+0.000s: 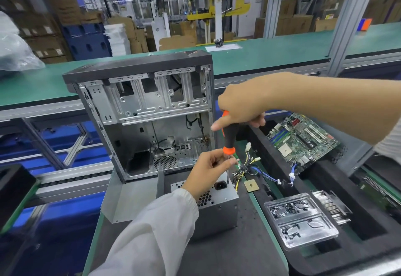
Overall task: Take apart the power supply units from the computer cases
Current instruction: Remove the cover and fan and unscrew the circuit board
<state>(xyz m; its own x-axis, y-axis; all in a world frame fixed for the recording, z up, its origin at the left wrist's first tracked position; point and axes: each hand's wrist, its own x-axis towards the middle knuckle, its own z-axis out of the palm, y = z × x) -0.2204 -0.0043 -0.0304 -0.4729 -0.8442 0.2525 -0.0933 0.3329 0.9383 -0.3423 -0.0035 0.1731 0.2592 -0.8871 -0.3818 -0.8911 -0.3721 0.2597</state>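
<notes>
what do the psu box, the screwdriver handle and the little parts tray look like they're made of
PSU box: likely sheet steel, dull grey, with punched honeycomb vents.
Screwdriver handle: looks like moulded plastic or rubber, matte black with orange ends, gripped by the right hand.
Parts tray: clear thin plastic, glossy, its contents showing through.

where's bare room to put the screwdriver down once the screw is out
Bare dark mat in front of the power supply, left of the clear screw tray. Also the grey panel left of the supply. Crowded: cable bundle and CPU chip by the motherboard.
</notes>
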